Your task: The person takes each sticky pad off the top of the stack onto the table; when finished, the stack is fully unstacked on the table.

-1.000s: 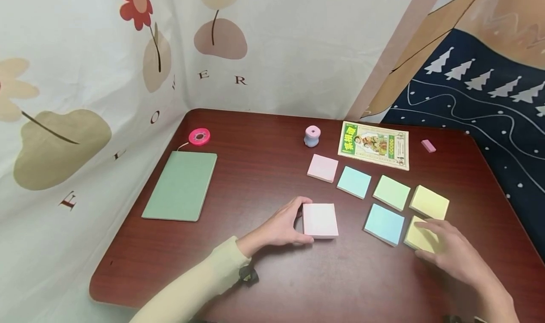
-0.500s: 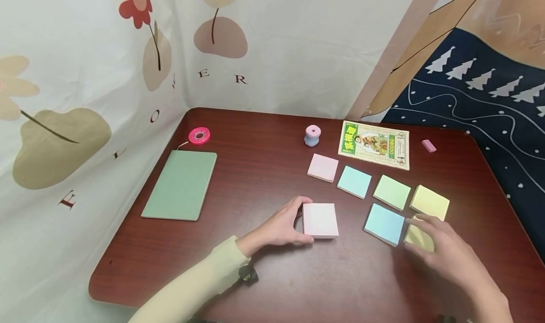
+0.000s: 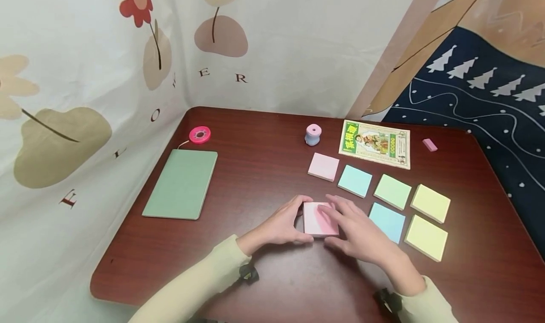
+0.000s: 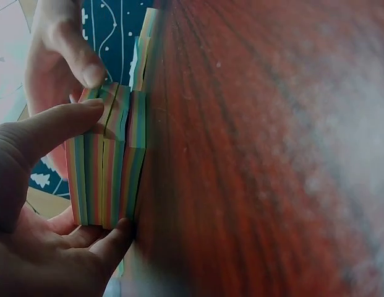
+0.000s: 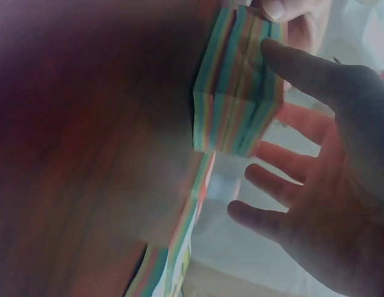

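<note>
A stack of sticky note pads (image 3: 313,219) stands on the table in the head view, with a pale pink top sheet and striped, multicoloured sides in the wrist views. My left hand (image 3: 283,223) grips its left side, thumb on the near face and fingers round the far one. Over the right part of the stack lies my right hand (image 3: 355,226), fingers spread and loosely extended across the top. In the right wrist view the right thumb (image 5: 303,68) is right at the stack's side (image 5: 241,93), while the other fingers fan out beyond it.
Right of the hands lie single pads: pink (image 3: 323,166), turquoise (image 3: 355,180), green (image 3: 392,191), blue (image 3: 388,221) and two yellow ones (image 3: 426,238). Behind them are a spool-shaped object (image 3: 312,135), a printed card (image 3: 374,144) and a pink block (image 3: 430,144). A green notebook (image 3: 180,184) and pink tape-measure-like disc (image 3: 199,135) lie left.
My right hand has moved left from the near yellow pad, past the blue one, to the stack. My left hand keeps its hold in the same place.
</note>
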Available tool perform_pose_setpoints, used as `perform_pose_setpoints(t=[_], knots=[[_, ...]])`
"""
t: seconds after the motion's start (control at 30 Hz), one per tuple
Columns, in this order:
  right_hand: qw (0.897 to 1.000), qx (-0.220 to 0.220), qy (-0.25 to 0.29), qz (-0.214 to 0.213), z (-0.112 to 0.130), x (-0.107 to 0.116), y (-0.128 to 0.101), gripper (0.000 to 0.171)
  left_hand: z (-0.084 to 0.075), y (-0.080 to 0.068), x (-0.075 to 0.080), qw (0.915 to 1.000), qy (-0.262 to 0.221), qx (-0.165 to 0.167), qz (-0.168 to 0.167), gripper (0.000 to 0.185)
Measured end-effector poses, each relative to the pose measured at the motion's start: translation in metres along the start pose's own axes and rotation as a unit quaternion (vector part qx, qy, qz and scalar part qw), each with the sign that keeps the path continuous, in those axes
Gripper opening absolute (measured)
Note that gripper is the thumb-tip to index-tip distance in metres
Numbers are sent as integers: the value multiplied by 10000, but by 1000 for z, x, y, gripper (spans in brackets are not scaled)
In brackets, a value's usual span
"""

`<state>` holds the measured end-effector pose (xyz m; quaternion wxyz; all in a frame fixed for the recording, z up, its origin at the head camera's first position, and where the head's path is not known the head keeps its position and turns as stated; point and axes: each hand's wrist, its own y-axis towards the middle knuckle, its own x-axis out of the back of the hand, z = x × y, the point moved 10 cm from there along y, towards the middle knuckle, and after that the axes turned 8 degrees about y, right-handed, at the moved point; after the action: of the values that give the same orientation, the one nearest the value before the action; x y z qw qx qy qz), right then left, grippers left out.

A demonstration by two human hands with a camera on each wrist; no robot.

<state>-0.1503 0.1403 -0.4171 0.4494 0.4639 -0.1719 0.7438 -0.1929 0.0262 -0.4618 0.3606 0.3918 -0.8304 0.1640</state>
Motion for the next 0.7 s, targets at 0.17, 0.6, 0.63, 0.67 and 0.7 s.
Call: perform_pose_setpoints(t=[0.17,0.6,0.63,0.67,0.7], knots=[[9997,168,69,165,4,-9,16,75,-1,0,0,10000,-28,-22,34,89],[9989,76,289,353,4,-12,25,74,-1,1,-1,9999,140,-43,45,90],[9989,57,287,356,3,-11,24,73,-1,1,-2,9999,129,-53,45,90],[9989,39,286,363,3,-10,23,73,-1,1,-2,9999,105,-63,50,90],[9988,1,302,374,1,-9,22,73,-2,1,-2,9999,82,-75,47,89]])
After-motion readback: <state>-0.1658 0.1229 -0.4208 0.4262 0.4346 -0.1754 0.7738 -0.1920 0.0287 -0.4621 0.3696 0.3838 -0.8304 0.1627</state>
